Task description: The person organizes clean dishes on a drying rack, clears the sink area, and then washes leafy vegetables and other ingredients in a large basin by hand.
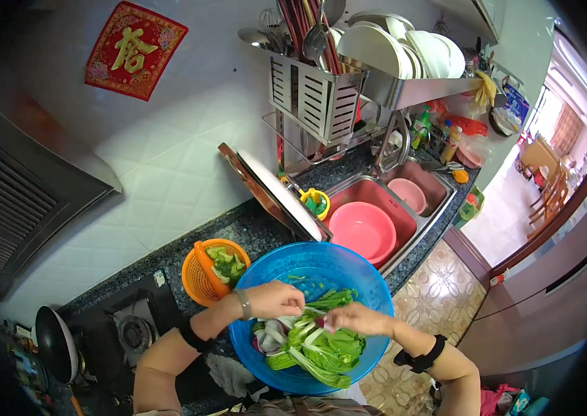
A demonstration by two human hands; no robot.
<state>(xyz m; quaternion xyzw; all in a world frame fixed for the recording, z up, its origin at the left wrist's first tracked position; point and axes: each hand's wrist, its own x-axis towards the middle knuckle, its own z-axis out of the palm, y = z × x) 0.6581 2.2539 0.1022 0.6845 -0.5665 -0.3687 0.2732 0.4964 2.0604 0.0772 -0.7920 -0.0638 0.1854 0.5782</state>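
Note:
A large blue plastic basin (376, 281) stands before me at the counter's edge. In it lie leafy greens (337, 343) with pale stalks, and at their left sliced purple-skinned onion (272, 333). Over the basin, my left hand (276, 300) pinches one end of a thin pale stalk (315, 311). My right hand (358, 318) grips the same stalk near its other end. A small dark red bit shows at the right fingertips; I cannot tell what it is.
Left of the basin is an orange colander (194, 281) with a carrot (209, 270) and broccoli (227, 265). Beyond stands a double sink (418, 223) holding a pink basin (363, 229). Boards (272, 192) lean upright behind. A gas stove (134, 333) and wok (56, 343) are at left.

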